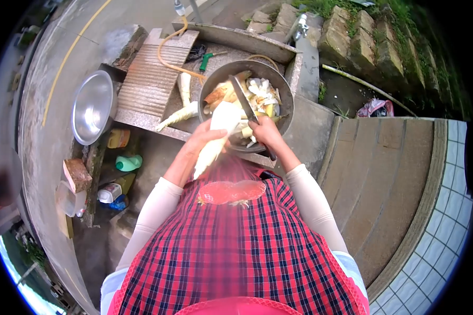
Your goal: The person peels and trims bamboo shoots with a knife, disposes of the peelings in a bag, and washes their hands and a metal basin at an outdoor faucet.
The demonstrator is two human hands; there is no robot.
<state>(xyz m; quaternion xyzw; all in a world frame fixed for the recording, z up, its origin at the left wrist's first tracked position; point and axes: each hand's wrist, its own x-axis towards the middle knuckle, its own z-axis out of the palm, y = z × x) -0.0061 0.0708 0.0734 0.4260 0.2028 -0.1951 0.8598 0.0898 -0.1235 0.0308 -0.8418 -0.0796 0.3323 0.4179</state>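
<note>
A pale, peeled bamboo shoot is gripped in my left hand, its narrow tip pointing down toward the apron. My right hand is closed round the handle of a knife, whose dark blade slants up and left beside the shoot. Both hands are at the near rim of a large round metal pan. Inside the pan lie pale cut pieces and brownish husk-like pieces. Two more whole shoots rest left of the pan, one upright and one slanting.
A ridged washboard slab forms part of the stone sink, with an orange hose across it. A green nozzle lies behind. At left are a steel basin and a green bottle; a tap stands at the back.
</note>
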